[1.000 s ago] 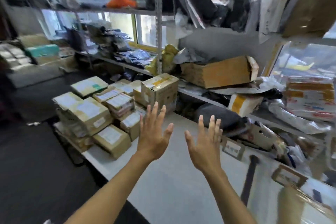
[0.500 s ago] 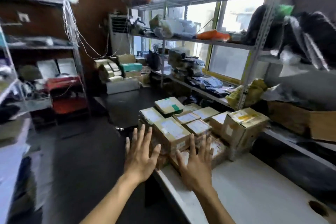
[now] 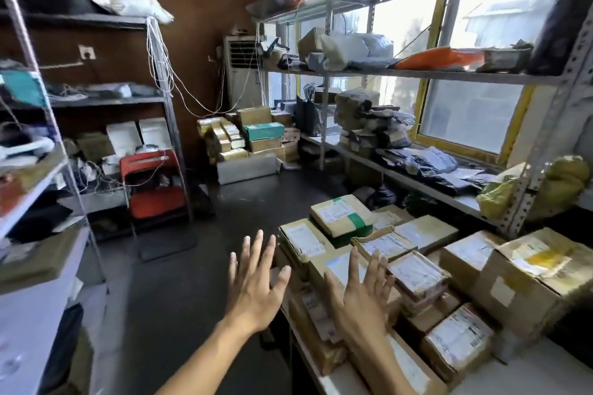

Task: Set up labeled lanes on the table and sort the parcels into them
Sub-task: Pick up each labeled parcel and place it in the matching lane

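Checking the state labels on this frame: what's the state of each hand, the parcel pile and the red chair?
left hand: open, fingers spread, holding nothing
right hand: open, over the parcels
parcel pile: stacked on the table, unsorted
red chair: unfolded, items on the seat

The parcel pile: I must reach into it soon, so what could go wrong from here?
The parcel pile sits stacked at the table's end, some boxes right at the table edge; a push may tip them to the floor. Both the left hand and right hand are open, gripping nothing. The green-taped box on top could slide off.
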